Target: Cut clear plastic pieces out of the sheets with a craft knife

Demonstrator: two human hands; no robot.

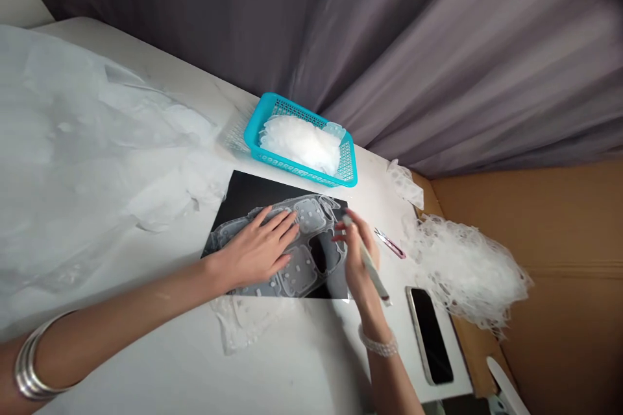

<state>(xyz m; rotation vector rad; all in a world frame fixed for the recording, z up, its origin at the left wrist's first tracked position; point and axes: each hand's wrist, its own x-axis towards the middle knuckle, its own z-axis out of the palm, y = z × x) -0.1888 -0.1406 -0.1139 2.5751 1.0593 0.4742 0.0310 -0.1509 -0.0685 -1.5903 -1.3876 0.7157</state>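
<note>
My left hand lies flat with its fingers spread on a clear plastic sheet. The sheet carries rounded, die-cut pieces with small pale spots, and a gap in it shows black. Beneath it is a black mat; part of the sheet hangs over the mat's near edge. My right hand is closed round a slim pale-handled tool, above the mat's right edge. That tool's working end is blurred near my fingers, so its kind is unclear.
Behind the mat stands a turquoise basket holding a pile of translucent pieces. To the right are pink-handled thread snips, a phone and a heap of clear plastic scraps by a cardboard box. Plastic sheeting covers the left.
</note>
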